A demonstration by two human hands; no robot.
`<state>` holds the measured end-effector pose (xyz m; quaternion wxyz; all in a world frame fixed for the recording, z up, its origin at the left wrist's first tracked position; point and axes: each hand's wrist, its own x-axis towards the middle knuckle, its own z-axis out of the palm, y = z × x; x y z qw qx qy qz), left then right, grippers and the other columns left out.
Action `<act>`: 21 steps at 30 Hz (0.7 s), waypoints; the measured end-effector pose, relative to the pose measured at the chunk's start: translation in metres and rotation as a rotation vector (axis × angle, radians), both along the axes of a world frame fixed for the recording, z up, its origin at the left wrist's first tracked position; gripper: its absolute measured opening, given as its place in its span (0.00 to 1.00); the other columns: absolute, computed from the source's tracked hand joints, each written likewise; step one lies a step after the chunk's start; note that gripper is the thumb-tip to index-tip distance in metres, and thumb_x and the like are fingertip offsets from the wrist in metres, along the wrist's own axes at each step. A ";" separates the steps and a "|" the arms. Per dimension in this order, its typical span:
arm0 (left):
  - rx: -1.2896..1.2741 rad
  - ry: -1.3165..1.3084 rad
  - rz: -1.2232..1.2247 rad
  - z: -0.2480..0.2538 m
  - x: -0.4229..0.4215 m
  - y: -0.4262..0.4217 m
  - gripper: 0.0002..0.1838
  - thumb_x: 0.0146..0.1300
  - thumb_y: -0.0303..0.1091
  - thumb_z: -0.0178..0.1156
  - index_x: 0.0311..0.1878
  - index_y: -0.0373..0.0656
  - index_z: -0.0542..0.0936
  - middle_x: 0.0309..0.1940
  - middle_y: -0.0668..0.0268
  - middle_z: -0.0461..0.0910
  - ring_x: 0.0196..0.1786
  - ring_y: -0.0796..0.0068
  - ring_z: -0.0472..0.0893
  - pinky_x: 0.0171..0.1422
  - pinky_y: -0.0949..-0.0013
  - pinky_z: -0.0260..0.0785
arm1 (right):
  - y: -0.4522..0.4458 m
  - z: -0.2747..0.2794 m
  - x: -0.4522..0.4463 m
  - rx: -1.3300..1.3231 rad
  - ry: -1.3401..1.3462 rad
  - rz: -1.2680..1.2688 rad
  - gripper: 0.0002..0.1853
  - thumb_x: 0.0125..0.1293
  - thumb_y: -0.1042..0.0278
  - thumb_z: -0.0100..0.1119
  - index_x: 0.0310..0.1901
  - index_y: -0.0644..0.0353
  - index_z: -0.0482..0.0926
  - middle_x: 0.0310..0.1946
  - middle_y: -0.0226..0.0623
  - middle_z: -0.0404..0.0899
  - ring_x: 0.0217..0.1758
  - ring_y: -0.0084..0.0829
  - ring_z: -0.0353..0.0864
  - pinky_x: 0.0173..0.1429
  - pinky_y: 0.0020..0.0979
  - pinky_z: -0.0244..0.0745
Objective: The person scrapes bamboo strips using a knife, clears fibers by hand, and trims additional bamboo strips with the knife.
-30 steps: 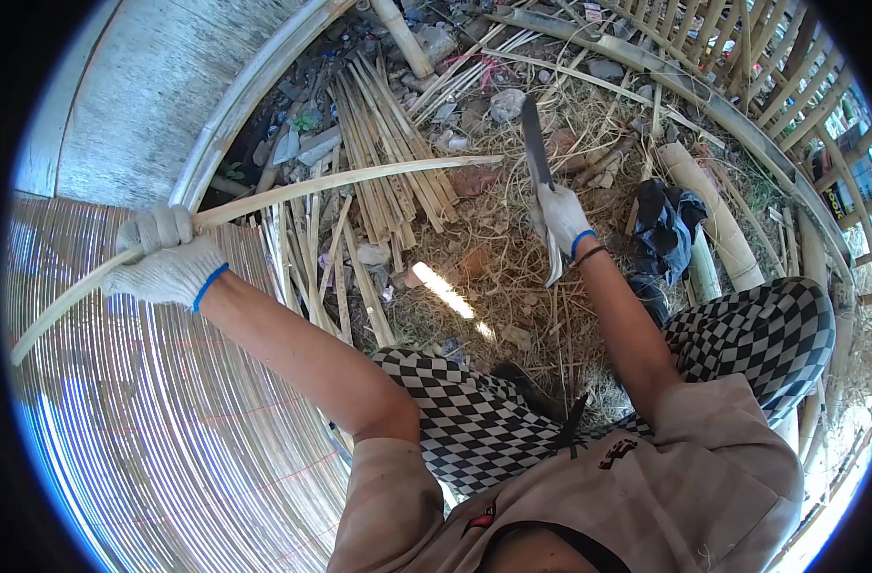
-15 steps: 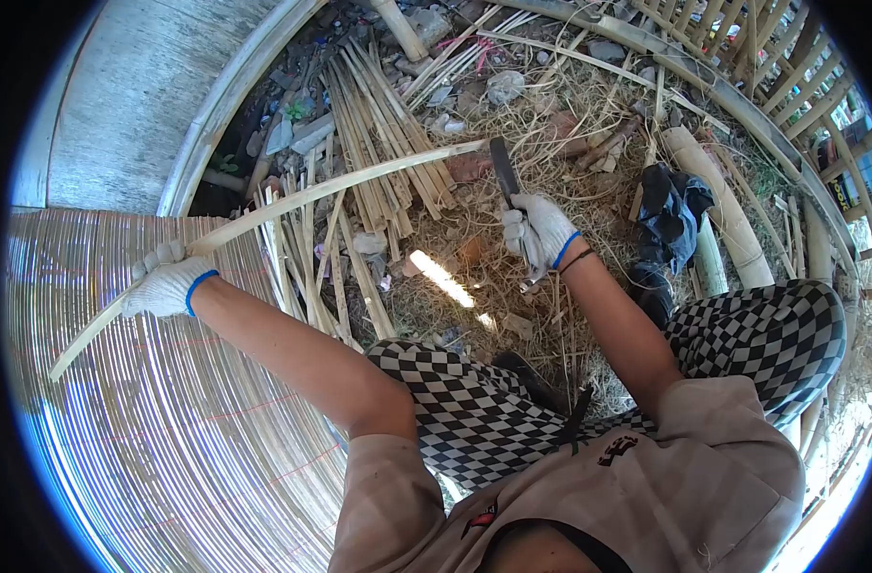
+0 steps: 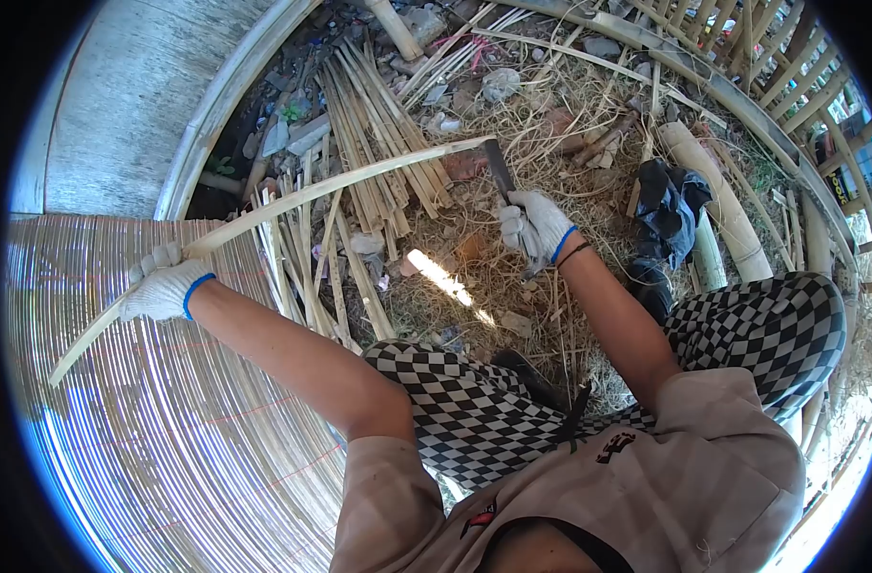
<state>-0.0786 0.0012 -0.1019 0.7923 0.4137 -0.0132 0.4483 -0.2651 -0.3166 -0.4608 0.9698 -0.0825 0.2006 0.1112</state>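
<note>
Left hand (image 3: 159, 283) clenched round the strip (image 3: 350, 180), which arches across the stick pile (image 3: 367, 124) to the knife (image 3: 500, 170) gripped in the right hand (image 3: 535, 229); far end looks unbraced, so flex or twist could make the knife skid off.

Nothing reading cleanly. Beige short-sleeved shirt (image 3: 560, 501) is carrying two small chest prints, illegible. Yellow lettering (image 3: 834, 187) is showing behind slatted bamboo fence (image 3: 796, 94), too blurred.
</note>
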 end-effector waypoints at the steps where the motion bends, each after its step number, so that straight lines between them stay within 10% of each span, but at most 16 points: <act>1: 0.007 -0.005 -0.001 0.000 0.001 0.001 0.39 0.73 0.76 0.25 0.27 0.50 0.65 0.14 0.71 0.58 0.14 0.79 0.52 0.18 0.71 0.43 | -0.001 -0.002 0.001 0.006 -0.008 0.000 0.12 0.83 0.59 0.40 0.41 0.53 0.68 0.19 0.18 0.64 0.15 0.20 0.62 0.20 0.30 0.62; 21: 0.060 -0.045 -0.074 0.001 -0.007 -0.003 0.39 0.71 0.79 0.24 0.26 0.51 0.62 0.14 0.74 0.54 0.15 0.81 0.49 0.17 0.74 0.40 | -0.018 -0.006 0.004 -0.016 -0.050 0.022 0.12 0.83 0.61 0.40 0.41 0.55 0.70 0.19 0.17 0.62 0.16 0.17 0.60 0.19 0.26 0.61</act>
